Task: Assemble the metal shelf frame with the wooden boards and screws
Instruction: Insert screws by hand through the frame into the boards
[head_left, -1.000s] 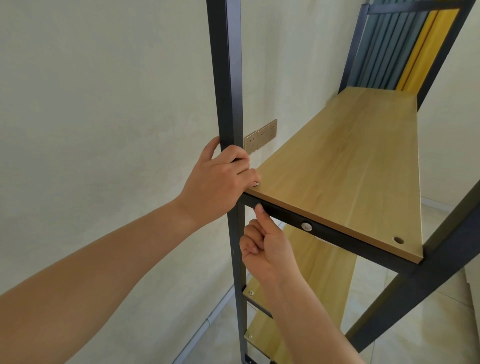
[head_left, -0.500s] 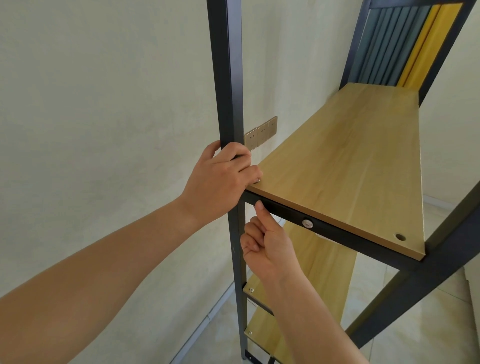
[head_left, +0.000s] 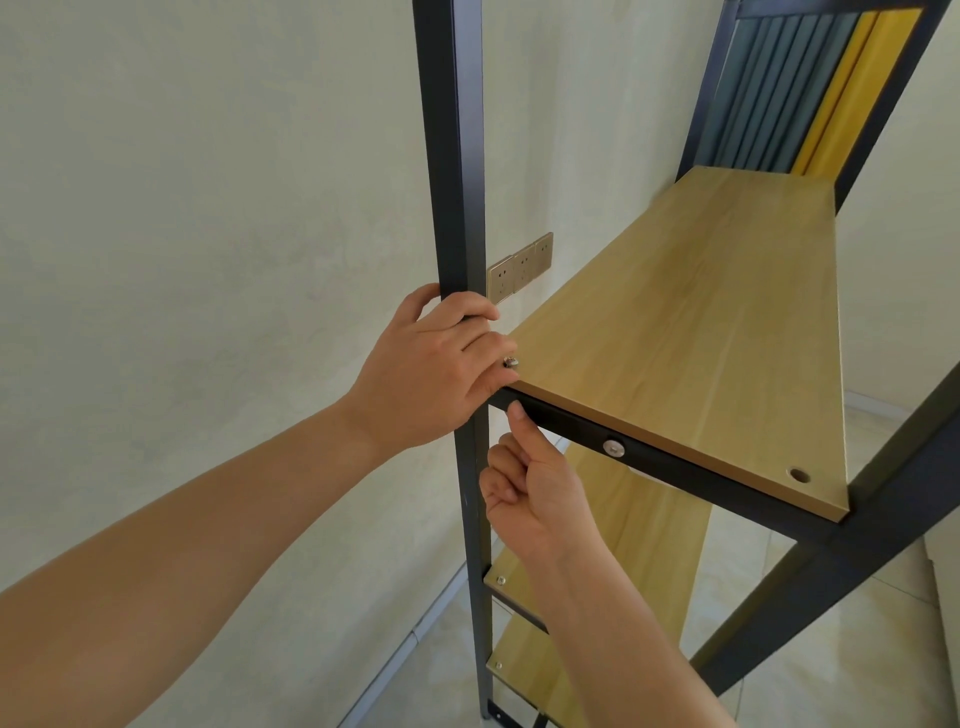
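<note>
From my head camera, looking down: my left hand (head_left: 434, 371) is wrapped around the dark metal upright (head_left: 453, 156) of the shelf frame, fingers curled over its front face just above the corner of the wooden board (head_left: 691, 332), and my fingertips pinch a small silver screw (head_left: 510, 361) that sits at that near-left corner of the board. My right hand (head_left: 532, 491) is below, fingers curled into a loose fist, thumb stretched up and pressing the underside of the black crossbar (head_left: 675, 470) right by the upright; whether anything sits inside that fist I cannot tell. The board lies flat on the crossbar, running away from me toward the far end of the frame. A silver bolt head (head_left: 613, 447) shows on the crossbar's face, and an open hole (head_left: 799, 474) waits at the board's near-right corner. Lower boards (head_left: 524, 670) are visible beneath, with small screws in their corners. Wall sockets (head_left: 519, 267) sit just behind the upright.
</note>
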